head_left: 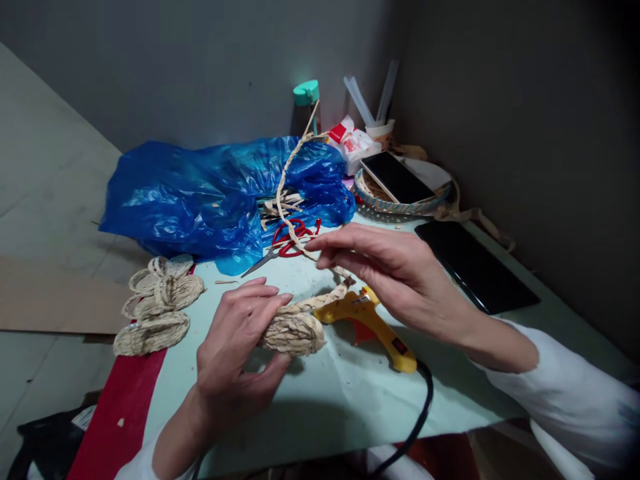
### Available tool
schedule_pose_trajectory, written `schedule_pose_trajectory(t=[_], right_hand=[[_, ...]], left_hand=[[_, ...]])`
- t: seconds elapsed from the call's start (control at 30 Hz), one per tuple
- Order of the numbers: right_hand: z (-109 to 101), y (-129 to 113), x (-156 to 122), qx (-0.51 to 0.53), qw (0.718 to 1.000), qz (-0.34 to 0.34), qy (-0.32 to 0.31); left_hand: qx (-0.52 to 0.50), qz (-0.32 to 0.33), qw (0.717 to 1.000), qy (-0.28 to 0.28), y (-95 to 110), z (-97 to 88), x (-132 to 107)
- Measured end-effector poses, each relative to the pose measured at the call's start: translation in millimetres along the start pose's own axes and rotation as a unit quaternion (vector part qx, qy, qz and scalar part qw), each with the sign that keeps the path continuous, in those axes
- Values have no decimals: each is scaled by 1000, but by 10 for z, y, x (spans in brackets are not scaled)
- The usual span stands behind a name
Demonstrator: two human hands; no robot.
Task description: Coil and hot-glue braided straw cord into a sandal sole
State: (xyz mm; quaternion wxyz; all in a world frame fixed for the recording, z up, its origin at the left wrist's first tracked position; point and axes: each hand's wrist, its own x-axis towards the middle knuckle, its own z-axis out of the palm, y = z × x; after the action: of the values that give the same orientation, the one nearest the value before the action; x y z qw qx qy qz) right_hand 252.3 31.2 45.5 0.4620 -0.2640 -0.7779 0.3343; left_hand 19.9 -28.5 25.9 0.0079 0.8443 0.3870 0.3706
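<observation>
My left hand (240,347) is closed round a coiled bundle of braided straw cord (295,330), held just above the pale green table (330,393). My right hand (395,273) pinches the loose braided strand (287,173) that runs from the bundle up toward the blue bag. Its fingers are pressed together on the strand near the bundle. A yellow glue gun (373,320) lies on the table right under my right hand, its black cable (417,420) trailing toward me.
Finished straw coils (157,303) lie at the table's left. A blue plastic bag (215,193), red scissors (287,240), a woven tray holding a phone (397,177), a black tablet (475,267), a cup with glue sticks (377,107) and a bottle (306,100) stand behind.
</observation>
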Motion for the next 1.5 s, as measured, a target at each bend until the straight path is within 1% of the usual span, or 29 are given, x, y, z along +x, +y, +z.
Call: schedule_pose_trajectory(t=[0.07, 0.13, 0.23, 0.3, 0.47, 0.57, 0.73, 0.83, 0.9, 1.0, 1.07, 1.3, 1.5], right_hand=[[14, -6, 3, -9, 999, -2, -44], [43, -15, -7, -19, 997, -23, -78], [98, -30, -49, -36, 993, -82, -77], [121, -41, -82, -48, 990, -103, -80], [117, -51, -124, -69, 986, -118, -97], [110, -61, -129, -119, 978, -127, -113], [123, -86, -131, -204, 962, -131, -124], [123, -91, -127, -222, 957, -125, -142], [119, -87, -126, -223, 954, -124, -156], [122, -69, -123, -215, 955, -120, -166], [132, -51, -120, -208, 957, -116, -168], [174, -13, -111, -188, 963, -110, -160], [235, 26, -134, -207, 961, -78, -164]], left_hand=[[1, 2, 1000, 0, -3, -2, 3], [4, 4, 1000, -3, -13, -2, -1], [7, 8, 1000, -3, -49, -1, -30], [20, 19, 1000, -15, -83, -6, -62], [68, 32, 996, -49, -159, -36, -148], [66, 41, 995, -64, -175, -38, -172], [57, 28, 995, -77, -214, -10, -193], [56, 59, 993, -83, -236, 14, -206], [53, 61, 994, -68, -217, 41, -203], [37, 26, 999, -16, -145, 94, -177], [30, 18, 999, 8, -103, 122, -156], [41, 37, 998, 9, -97, 134, -123], [64, 23, 996, 53, -149, 175, -142]])
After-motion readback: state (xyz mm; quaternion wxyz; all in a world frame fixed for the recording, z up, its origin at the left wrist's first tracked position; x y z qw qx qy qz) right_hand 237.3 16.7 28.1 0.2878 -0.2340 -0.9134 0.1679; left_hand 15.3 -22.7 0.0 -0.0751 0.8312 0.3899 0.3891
